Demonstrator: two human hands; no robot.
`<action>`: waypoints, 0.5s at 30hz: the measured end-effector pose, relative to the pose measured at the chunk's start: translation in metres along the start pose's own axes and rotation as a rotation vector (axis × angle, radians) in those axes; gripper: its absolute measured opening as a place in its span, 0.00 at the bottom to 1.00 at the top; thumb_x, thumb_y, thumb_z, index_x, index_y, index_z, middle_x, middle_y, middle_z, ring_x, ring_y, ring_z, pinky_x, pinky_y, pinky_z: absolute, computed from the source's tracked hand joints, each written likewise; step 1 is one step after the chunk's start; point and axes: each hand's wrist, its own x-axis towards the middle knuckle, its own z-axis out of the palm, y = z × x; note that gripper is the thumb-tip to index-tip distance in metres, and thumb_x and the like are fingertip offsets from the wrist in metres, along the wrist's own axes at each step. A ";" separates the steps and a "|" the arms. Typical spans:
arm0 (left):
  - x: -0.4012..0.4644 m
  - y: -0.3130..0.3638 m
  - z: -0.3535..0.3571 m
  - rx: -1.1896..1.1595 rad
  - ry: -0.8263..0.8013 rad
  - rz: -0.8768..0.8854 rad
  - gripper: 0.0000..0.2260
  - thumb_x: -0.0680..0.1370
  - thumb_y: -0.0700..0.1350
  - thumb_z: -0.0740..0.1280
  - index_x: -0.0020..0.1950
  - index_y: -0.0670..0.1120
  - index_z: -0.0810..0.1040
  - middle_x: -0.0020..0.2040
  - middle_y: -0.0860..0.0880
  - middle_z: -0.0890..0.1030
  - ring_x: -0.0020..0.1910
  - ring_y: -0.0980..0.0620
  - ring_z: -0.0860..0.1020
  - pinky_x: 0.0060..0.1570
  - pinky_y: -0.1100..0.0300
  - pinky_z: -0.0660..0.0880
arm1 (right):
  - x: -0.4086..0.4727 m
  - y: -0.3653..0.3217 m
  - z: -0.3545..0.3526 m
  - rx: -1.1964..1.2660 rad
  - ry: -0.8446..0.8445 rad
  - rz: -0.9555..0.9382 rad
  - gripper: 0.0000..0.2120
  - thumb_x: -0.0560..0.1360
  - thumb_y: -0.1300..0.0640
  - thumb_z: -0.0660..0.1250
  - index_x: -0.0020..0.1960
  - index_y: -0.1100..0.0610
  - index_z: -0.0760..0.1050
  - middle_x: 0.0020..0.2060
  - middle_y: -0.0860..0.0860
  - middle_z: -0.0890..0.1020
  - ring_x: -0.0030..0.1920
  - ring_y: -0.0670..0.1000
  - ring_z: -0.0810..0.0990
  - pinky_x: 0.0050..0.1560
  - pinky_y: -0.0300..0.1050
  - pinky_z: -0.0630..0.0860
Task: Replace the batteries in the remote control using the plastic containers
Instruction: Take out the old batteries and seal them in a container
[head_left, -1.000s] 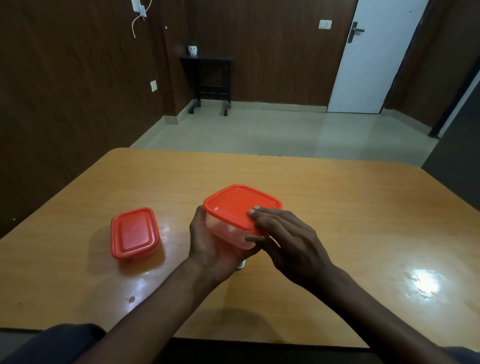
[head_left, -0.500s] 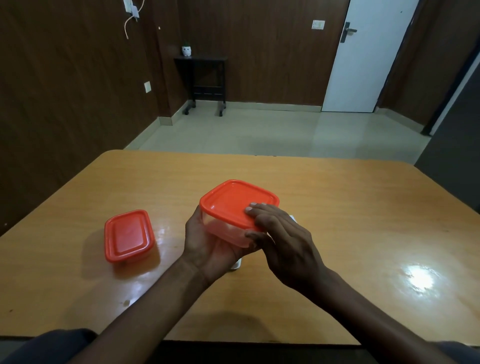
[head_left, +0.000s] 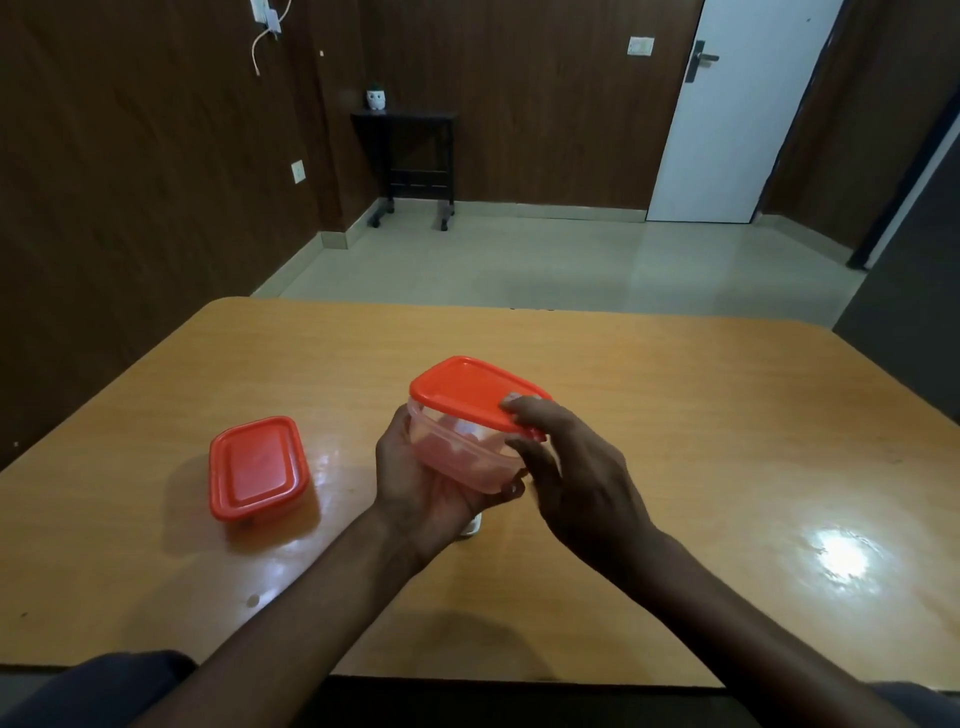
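A clear plastic container (head_left: 457, 452) with an orange lid (head_left: 467, 389) is held above the table. My left hand (head_left: 421, 483) cups its base from below and the left. My right hand (head_left: 566, 467) pinches the lid's near right edge, thumb under the rim, fingers on top. The lid looks lifted slightly at that corner. A second, smaller container with an orange lid (head_left: 257, 467) sits shut on the table to the left. A small white object (head_left: 471, 527), partly hidden under my left hand, lies on the table; I cannot tell if it is the remote.
The wooden table (head_left: 675, 441) stretches wide on the right with a bright light glare. Beyond it are a tiled floor, a dark side table with a small white pot (head_left: 375, 98), and a white door (head_left: 737, 114).
The held container has tilted a little more. My right hand's fingers have shifted to the lid's near right edge, thumb under the rim. The camera view moved slightly.
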 end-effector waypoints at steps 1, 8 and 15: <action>0.001 0.002 0.001 0.008 -0.006 0.015 0.29 0.80 0.61 0.55 0.73 0.42 0.71 0.70 0.33 0.74 0.61 0.34 0.74 0.61 0.39 0.66 | -0.001 0.002 0.001 -0.019 -0.022 -0.044 0.13 0.85 0.53 0.58 0.64 0.60 0.70 0.58 0.59 0.82 0.60 0.53 0.80 0.63 0.43 0.77; 0.002 0.005 0.004 0.022 0.001 0.010 0.24 0.79 0.59 0.60 0.72 0.48 0.70 0.67 0.32 0.73 0.54 0.30 0.79 0.42 0.43 0.78 | 0.010 0.006 -0.003 -0.143 0.081 0.046 0.08 0.84 0.59 0.57 0.61 0.59 0.68 0.43 0.57 0.82 0.37 0.47 0.77 0.40 0.32 0.73; 0.008 0.006 0.001 0.018 0.076 0.045 0.19 0.78 0.60 0.60 0.62 0.50 0.73 0.63 0.34 0.73 0.51 0.32 0.77 0.42 0.45 0.77 | 0.014 0.015 -0.005 -0.256 0.115 0.098 0.13 0.83 0.58 0.60 0.58 0.65 0.78 0.46 0.58 0.83 0.44 0.53 0.80 0.42 0.40 0.75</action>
